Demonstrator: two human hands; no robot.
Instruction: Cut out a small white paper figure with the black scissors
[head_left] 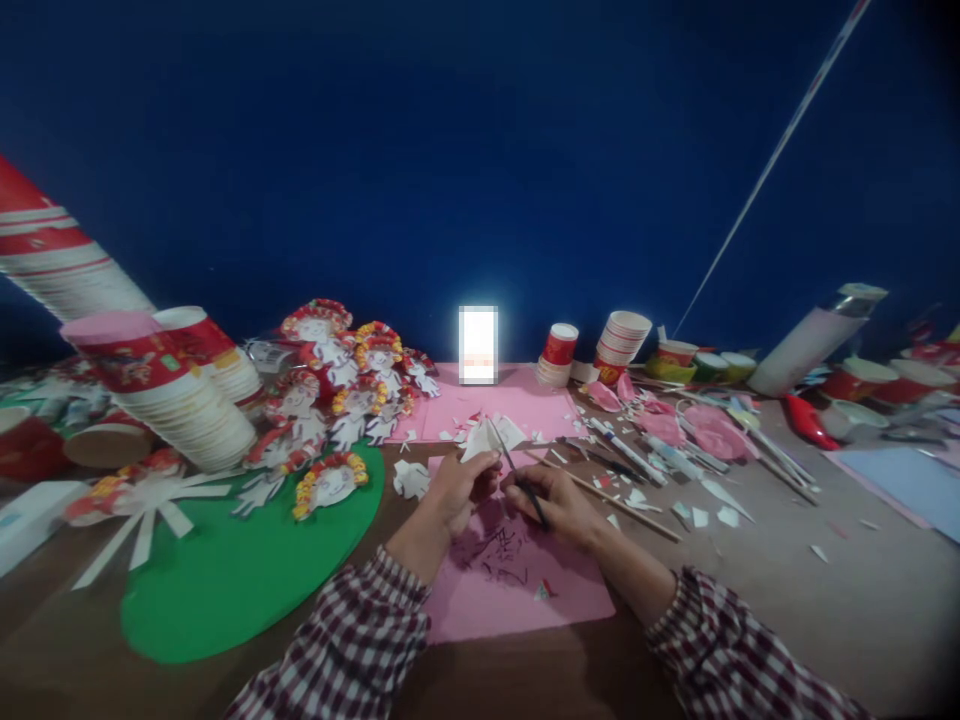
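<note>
Scissors gripped in the right hand point away and leftward into white paper pinched by the left hand.

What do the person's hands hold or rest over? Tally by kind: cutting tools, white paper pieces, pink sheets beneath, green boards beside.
Cutting tool in right hand: 1
White paper piece in left hand: 1
Pink sheet under the hands: 1
Green board beside: 1
Total: 4
</note>
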